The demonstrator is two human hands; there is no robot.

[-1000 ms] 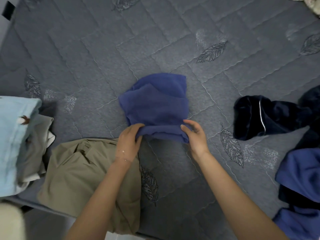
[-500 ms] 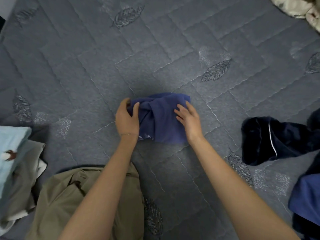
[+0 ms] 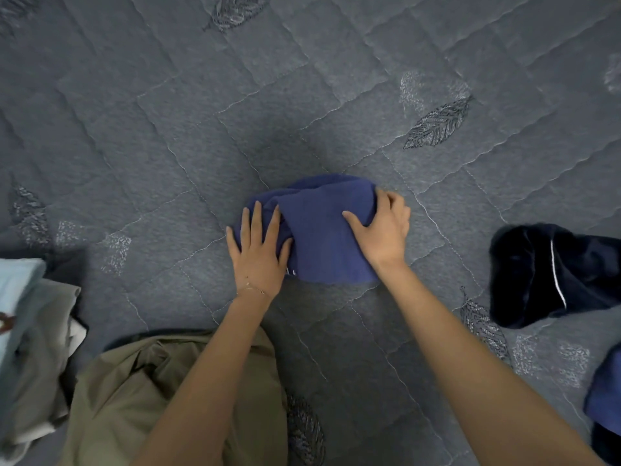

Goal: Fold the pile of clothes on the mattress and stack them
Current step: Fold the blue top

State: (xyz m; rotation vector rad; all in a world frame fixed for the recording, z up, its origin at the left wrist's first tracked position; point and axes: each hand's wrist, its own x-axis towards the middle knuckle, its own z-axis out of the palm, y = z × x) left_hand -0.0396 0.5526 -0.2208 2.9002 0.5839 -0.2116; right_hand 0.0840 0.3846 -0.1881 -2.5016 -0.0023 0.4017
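A small blue garment (image 3: 322,237), folded into a compact bundle, lies in the middle of the grey quilted mattress (image 3: 168,129). My left hand (image 3: 258,253) lies flat on its left side with straight, spread fingers. On the bundle's right side rests my right hand (image 3: 383,230), thumb stretched across the cloth and fingers curled round the right edge. A stack of folded clothes (image 3: 23,331), light blue on top, sits at the left edge. A khaki garment (image 3: 134,398) lies crumpled under my left forearm.
A dark navy garment with a white stripe (image 3: 544,274) lies loose at the right. More blue cloth (image 3: 605,398) shows at the lower right edge. Bare mattress stretches across the whole far half of the view.
Both hands folded the near edge of the blue garment away from me, making it a smaller bundle. The left hand went from gripping the cloth to lying flat on it.
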